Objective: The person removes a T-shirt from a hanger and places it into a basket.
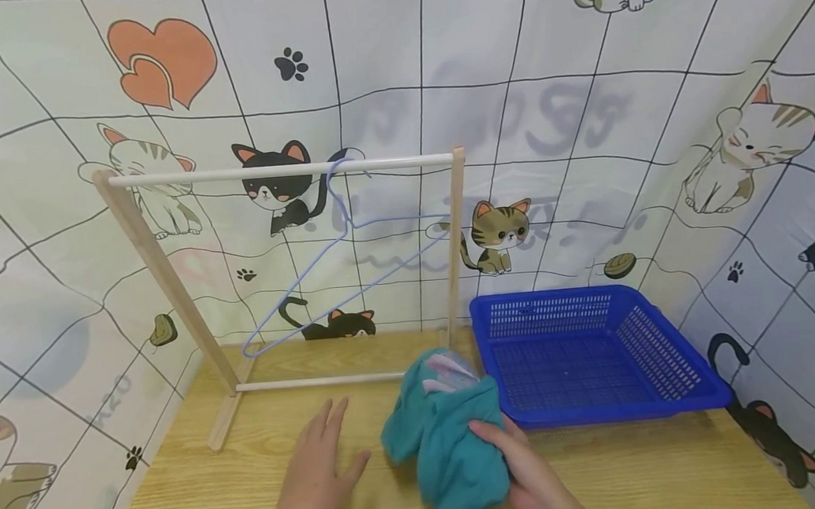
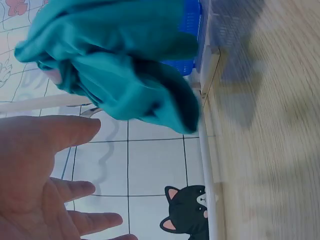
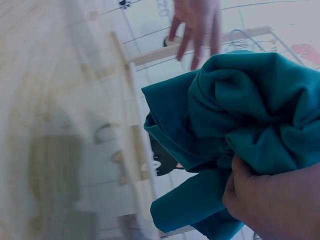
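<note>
A crumpled teal garment [image 1: 460, 448] with a pale pink and white print hangs above the table, its exact kind hidden by the folds. My right hand [image 1: 524, 459] grips its right side, the thumb pressed on the cloth. In the right wrist view the fingers vanish behind the bunched garment [image 3: 250, 110]. To the left, my left hand [image 1: 316, 474] hovers over the wood with fingers spread, apart from the cloth. The left wrist view shows that hand [image 2: 45, 175] holding nothing, below the garment [image 2: 110, 60].
Behind the hands stands a wooden rack [image 1: 161, 279] with a white top bar [image 1: 231, 174]. A blue wire hanger [image 1: 302, 274] hangs tilted from it. A blue plastic basket [image 1: 603, 410] sits at the right on the wooden table [image 1: 183, 491]. A cat-printed sheet [image 1: 378, 43] covers the wall.
</note>
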The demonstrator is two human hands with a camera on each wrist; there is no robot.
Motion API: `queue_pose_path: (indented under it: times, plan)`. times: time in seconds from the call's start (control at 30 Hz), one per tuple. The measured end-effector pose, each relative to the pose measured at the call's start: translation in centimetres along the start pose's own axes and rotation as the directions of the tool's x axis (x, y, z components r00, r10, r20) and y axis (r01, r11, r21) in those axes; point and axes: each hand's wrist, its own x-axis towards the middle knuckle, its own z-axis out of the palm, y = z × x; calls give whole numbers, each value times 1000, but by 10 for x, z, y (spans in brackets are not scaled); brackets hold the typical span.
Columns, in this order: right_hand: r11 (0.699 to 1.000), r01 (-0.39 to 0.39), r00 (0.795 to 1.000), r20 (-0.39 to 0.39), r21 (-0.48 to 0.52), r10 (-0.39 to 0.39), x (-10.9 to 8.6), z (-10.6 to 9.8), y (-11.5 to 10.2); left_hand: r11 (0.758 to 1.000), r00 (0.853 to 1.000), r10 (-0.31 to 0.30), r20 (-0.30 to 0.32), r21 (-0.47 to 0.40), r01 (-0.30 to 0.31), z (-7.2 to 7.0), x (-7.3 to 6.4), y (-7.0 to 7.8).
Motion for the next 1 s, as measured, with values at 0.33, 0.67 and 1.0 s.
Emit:
queue_pose_path:
  times: [0.33,0.67,1.0]
  plan:
    - [989,137,990,-42,51,-134,-19,-1,-31,1000,1000,15,-23,-5,-15,-3,1,-9]
    - [965,251,967,28,74,-254,-31,-17,-55,1000,999,28,-25,-2,-28,-6,3,-11]
    - [944,305,949,48,129,-313,-32,-31,-72,1000,999,21,-33,-12,-21,-4,3,-12]
